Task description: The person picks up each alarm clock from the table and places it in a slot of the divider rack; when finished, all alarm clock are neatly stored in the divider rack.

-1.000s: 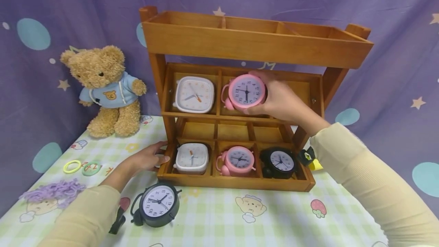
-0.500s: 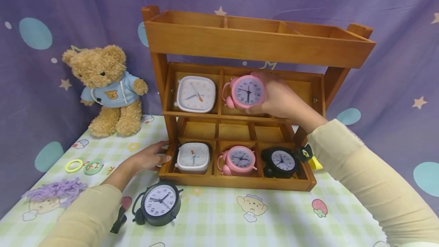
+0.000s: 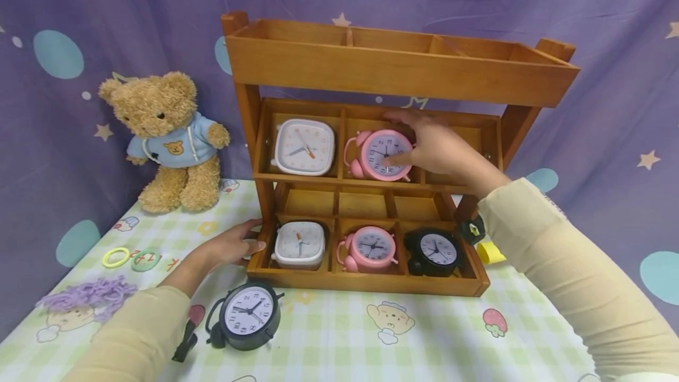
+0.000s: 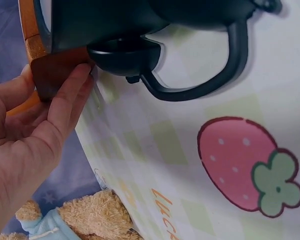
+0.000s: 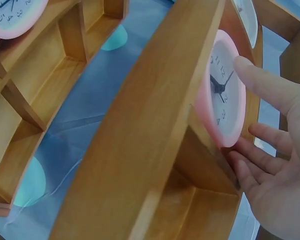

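A pink alarm clock (image 3: 387, 155) sits in the middle compartment of the wooden rack's (image 3: 366, 285) middle tier. My right hand (image 3: 442, 149) is at that clock, fingers spread and thumb in front of its dial. In the right wrist view the thumb tip is by the clock's (image 5: 222, 90) rim, and the other fingers reach beside its edge; contact is hard to tell. My left hand (image 3: 225, 246) grips the rack's lower left end, thumb and fingers on either side of the wood in the left wrist view. A black alarm clock (image 3: 249, 316) lies face up on the tablecloth near it.
A white clock (image 3: 305, 147) occupies the middle tier's left compartment. The bottom tier holds a white clock (image 3: 299, 244), a pink clock (image 3: 371, 250) and a black clock (image 3: 435, 252). At the left are a teddy bear (image 3: 170, 140) and two rings (image 3: 115, 257).
The pink clock has gone down into the middle compartment. My right hand has loosened from around it, its fingers spreading. My left hand stays on the rack.
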`<state>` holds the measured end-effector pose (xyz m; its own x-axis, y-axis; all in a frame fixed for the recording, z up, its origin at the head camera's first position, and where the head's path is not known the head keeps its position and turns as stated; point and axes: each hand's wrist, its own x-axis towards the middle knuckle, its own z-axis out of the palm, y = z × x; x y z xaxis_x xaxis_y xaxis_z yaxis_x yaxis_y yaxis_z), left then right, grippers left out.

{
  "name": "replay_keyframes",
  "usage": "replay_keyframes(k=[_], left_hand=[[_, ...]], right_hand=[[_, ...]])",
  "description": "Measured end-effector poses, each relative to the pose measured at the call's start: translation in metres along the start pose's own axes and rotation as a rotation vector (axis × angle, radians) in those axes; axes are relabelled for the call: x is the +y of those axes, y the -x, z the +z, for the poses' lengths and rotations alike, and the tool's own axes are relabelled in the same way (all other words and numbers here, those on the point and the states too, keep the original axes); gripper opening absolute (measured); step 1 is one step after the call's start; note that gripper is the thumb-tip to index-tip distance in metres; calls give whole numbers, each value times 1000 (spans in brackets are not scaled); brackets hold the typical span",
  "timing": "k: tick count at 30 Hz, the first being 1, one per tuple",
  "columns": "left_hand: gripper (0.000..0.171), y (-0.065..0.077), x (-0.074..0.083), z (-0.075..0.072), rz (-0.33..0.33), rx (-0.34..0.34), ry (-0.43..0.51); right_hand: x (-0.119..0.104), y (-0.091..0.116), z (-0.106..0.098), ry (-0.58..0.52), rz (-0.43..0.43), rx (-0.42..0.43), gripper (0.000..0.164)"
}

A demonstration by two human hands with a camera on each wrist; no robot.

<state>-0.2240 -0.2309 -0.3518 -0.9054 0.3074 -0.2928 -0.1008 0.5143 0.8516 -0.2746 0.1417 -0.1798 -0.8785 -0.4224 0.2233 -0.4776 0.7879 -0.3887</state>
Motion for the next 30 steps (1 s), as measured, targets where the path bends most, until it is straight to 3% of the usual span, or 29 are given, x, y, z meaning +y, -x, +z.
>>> replay_keyframes(k=[4, 9, 19, 23, 30], left_hand=[[67, 0, 0, 1, -6, -4, 3], [67, 0, 0, 1, -13, -7, 9], [67, 0, 0, -1, 6, 0, 7], [67, 0, 0, -1, 4, -2, 5], [67, 0, -1, -1, 11, -11, 16]], right_hand=[[2, 5, 3, -4, -23, 28, 71], [2, 15, 7, -62, -73, 149, 57], [-13, 47, 28, -114, -358, 357, 39], [-19, 58, 44, -155, -420, 359, 38], [-26, 77, 70, -223, -398, 218, 37]])
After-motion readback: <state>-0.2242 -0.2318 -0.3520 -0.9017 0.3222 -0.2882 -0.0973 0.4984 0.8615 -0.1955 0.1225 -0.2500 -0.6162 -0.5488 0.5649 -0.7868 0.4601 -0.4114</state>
